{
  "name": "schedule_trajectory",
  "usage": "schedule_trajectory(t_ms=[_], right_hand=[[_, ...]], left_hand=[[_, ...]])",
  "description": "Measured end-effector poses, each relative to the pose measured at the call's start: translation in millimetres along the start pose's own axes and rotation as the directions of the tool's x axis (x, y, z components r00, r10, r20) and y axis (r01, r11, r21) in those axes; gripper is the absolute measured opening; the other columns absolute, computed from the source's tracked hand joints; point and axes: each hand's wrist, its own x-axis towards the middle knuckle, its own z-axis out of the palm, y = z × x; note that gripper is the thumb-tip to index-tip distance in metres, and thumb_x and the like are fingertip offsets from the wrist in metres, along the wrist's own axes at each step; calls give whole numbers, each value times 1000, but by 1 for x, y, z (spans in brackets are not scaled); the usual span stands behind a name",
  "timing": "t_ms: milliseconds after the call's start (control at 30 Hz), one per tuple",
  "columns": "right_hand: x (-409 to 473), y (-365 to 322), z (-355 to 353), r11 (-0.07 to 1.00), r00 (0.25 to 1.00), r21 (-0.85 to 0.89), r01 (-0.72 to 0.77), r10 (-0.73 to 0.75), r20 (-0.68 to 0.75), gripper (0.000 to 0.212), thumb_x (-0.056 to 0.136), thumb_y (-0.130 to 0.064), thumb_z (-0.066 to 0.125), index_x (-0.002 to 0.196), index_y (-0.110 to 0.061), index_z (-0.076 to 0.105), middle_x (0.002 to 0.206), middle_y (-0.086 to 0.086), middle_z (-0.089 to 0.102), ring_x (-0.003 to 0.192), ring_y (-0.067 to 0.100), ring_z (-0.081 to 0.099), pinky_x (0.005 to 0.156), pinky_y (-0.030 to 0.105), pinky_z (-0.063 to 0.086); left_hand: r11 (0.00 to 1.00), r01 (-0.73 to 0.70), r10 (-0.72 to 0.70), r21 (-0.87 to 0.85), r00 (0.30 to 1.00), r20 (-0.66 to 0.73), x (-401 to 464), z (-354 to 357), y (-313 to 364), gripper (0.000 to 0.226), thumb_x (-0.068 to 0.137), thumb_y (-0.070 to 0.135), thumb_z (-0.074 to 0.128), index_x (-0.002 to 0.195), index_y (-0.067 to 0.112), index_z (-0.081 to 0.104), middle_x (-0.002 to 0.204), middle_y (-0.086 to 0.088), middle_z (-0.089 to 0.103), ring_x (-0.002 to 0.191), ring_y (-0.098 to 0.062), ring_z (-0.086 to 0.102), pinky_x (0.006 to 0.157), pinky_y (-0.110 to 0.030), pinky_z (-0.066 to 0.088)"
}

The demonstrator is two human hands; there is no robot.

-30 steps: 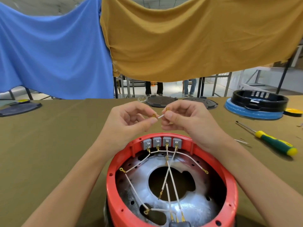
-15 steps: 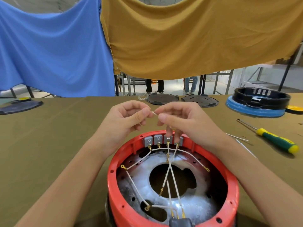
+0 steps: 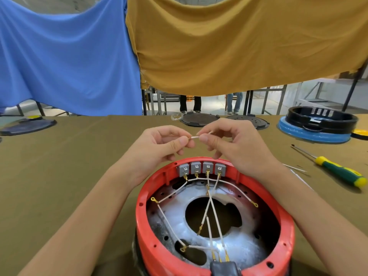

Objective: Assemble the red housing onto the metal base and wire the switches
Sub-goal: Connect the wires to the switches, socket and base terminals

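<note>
The red housing (image 3: 286, 232) sits round the metal base (image 3: 175, 214) on the table in front of me. Several grey switches (image 3: 202, 168) line its far inner wall, with white wires (image 3: 214, 212) running from their brass terminals across the base. Just beyond the housing, my left hand (image 3: 159, 146) and my right hand (image 3: 231, 142) pinch the two ends of a short white wire (image 3: 194, 137) between thumb and fingers, held level above the switches.
A green and yellow screwdriver (image 3: 338, 172) lies to the right, with thin loose wires (image 3: 294, 168) beside it. A black ring on a blue disc (image 3: 316, 124) stands at far right. Dark round plates (image 3: 199, 119) lie at the far edge, another plate (image 3: 27, 126) far left.
Both hands have stayed above the switches and drawn slightly apart. The short wire, earlier bunched between the fingertips with a brass end showing, is now stretched level between them.
</note>
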Motion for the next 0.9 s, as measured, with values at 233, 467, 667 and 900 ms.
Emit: schedule_trajectory(t_ms=[233,467,667,900], right_hand=[[0,-1,0,998,987,-59,-21,30,160,12,90,-7,68,79,-11,70,86,3,63,72,21,64,57,30,58],[-2,-2,0,984,988,-175,28,-1,157,4,89,-20,72,91,-22,74,90,-10,68,84,14,66,71,34,58],[-3,-3,1,968,983,-246,49,-4,182,4,87,-18,74,85,-22,74,93,-10,60,74,14,57,72,32,53],[1,-10,1,925,939,-378,43,92,332,7,84,-22,74,80,-28,74,91,-14,61,80,9,63,75,30,55]], left_hand=[[969,-102,97,226,995,32,-1,-1,-1,8,84,24,69,90,19,71,85,-3,77,70,-8,65,65,-19,51],[956,-95,72,278,993,89,-2,-4,1,16,80,19,76,93,12,74,87,-7,77,79,-16,71,75,-23,56],[881,114,-177,460,980,96,-2,-18,1,32,87,39,74,117,35,65,112,13,70,105,-6,68,95,-31,54],[865,188,-277,465,952,131,-3,-13,-2,36,79,32,74,115,31,66,112,6,71,100,-14,71,86,-36,58]])
